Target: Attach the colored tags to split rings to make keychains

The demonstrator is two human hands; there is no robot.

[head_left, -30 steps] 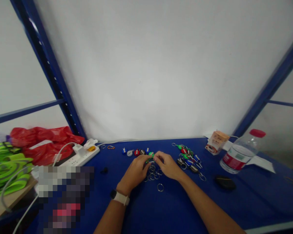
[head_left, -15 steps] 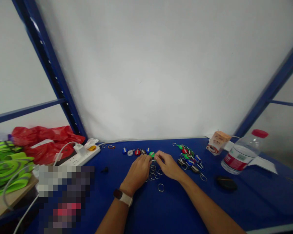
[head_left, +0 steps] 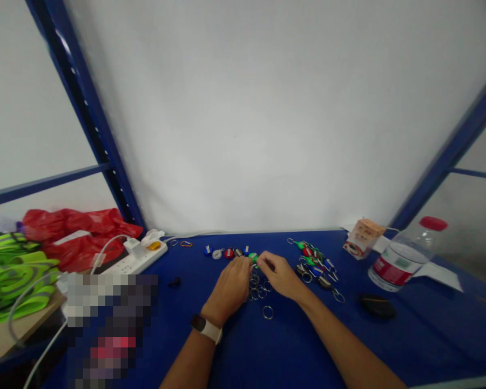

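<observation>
Meeting low in the centre of the frame: left hand (head_left: 231, 283) and right hand (head_left: 281, 275), fingers curled inward, tips close together at a green piece (head_left: 252, 257) — whether either grips it, cannot tell. Looks partway along. Heap of coloured pieces (head_left: 314, 263), right of centre, some with rings on: probably the finished lot. Apparently left: short row of coloured pieces (head_left: 229, 253), left of centre, and loose rings (head_left: 261, 292) below the hands.
</observation>
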